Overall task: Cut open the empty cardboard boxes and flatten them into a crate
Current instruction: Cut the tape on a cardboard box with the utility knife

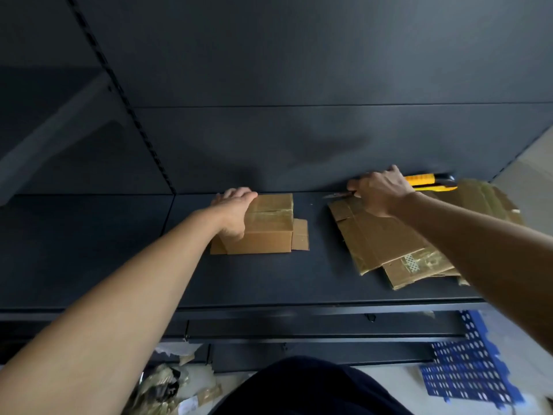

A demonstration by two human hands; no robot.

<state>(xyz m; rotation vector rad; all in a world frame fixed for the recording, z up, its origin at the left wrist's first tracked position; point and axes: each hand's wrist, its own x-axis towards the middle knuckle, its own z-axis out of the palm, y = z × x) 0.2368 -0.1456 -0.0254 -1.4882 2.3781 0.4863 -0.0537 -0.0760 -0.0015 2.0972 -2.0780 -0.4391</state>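
The dark shelf bears 1 taped box at left and flattened cardboard at right.

From my remote seat I see the left arm and right arm, bare along their whole visible length, down to the left hand and right hand. Low in the middle sits plain dark navy clothing, rounded in shape.

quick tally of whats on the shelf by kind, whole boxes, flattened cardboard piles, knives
whole cardboard box: 1
flattened cardboard pile: 1 (sheets overlap, cannot count them singly)
yellow utility knife: 1
total: 3
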